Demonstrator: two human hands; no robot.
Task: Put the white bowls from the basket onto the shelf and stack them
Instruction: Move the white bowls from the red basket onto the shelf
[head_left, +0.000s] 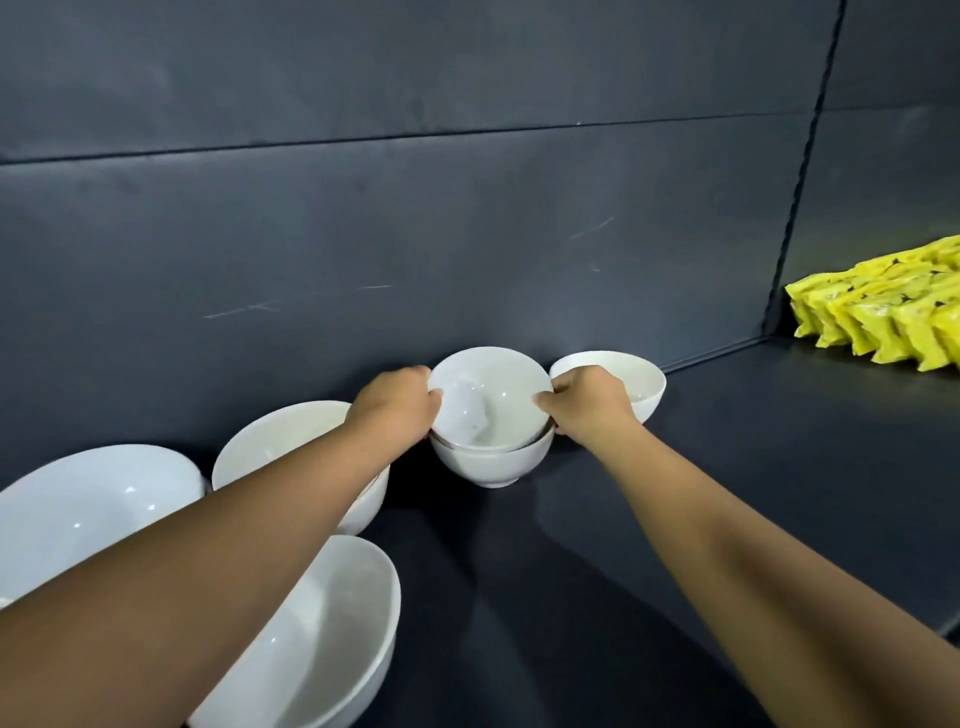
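Large white bowl (332, 639) sitting near-left; left hand (400, 410), right hand (587, 402) pinching top bowl (488, 400), nesting in lower bowl (493, 462); yellow packets (883, 322) far-right, print unreadable.

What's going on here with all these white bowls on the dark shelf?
A person holds a glossy white ceramic bowl by its rim, left hand on one side and right hand on the other. It sits tilted inside a second white bowl standing on the dark shelf, not yet level. Behind the right hand stands another white bowl, larger white bowls sit at the left, and yellow packets lie far right.
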